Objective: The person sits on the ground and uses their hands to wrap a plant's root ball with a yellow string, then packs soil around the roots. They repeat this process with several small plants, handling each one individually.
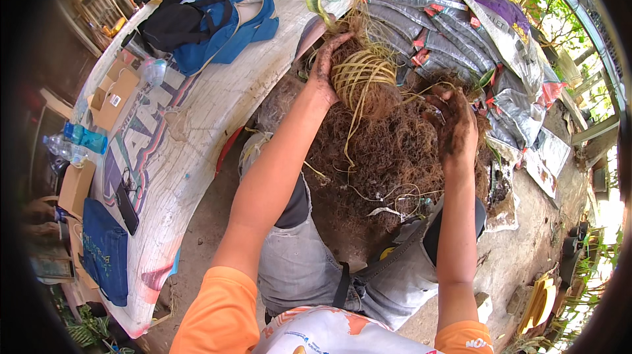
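Left to right: the counter (197, 123), left of both hands, bears a box (112, 100). The left hand (327, 67), nearer, grips the woven ball (364, 76) at its right, long axis pointing away from the person. Fibre (378, 150) fills the space between hands. The right hand (455, 123) curls, its hold unclear; sacks (441, 34) lie beyond.

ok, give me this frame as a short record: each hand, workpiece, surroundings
left: left hand cupped against the left side of the woven ball, soil-smeared
right: right hand at the right of the brown fibre heap, fingers curled, soil-smeared; grip unclear
workpiece: woven ball of pale strips around brown fibre, green leaf at top
behind_heap: stacked grey plastic bags
left_side: pale printed surface with blue bag, cardboard box, phone
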`<state>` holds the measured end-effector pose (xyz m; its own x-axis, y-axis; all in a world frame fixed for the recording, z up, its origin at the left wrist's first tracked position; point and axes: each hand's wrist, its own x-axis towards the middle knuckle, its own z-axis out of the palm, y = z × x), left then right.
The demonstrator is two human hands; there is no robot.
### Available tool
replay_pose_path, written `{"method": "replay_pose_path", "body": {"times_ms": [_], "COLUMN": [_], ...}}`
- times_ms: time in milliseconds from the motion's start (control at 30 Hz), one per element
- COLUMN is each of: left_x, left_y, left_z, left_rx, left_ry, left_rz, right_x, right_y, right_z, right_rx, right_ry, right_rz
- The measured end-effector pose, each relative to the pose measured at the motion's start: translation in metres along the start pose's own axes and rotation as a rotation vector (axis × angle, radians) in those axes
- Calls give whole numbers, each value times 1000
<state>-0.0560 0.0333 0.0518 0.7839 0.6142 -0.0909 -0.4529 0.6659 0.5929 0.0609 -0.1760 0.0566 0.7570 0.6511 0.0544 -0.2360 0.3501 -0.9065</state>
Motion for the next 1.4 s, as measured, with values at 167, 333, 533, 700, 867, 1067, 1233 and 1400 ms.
{"method": "replay_pose_path", "body": {"times_ms": [167,333,533,700,867,1067,1233,1400], "left_x": [0,-2,-1,4,14,8,0,-2], "left_y": [-6,-13,-19,-17,-12,-11,-14,-11], "left_z": [-4,-3,1,1,-6,-1,5,5], "left_rx": [282,618,508,336,181,157,159,169], "left_ry": [-93,-86,-27,101,89,77,92,103], "left_rz": [-6,-130,-38,132,248,304,259,270], "right_x": [7,-3,-27,-38,-37,-37,-34,-36], "right_y": [-6,-15,0,32,60,58,75,79], "right_z": [-5,1,27,39,43,44,39,44], "right_rx": [61,-55,-482,-537,-499,17,-82,-172], "right_ry": [-37,-174,-256,-325,-238,-199,-108,-46], "right_rz": [-48,-166,-274,-136,-103,466,370,278]}}
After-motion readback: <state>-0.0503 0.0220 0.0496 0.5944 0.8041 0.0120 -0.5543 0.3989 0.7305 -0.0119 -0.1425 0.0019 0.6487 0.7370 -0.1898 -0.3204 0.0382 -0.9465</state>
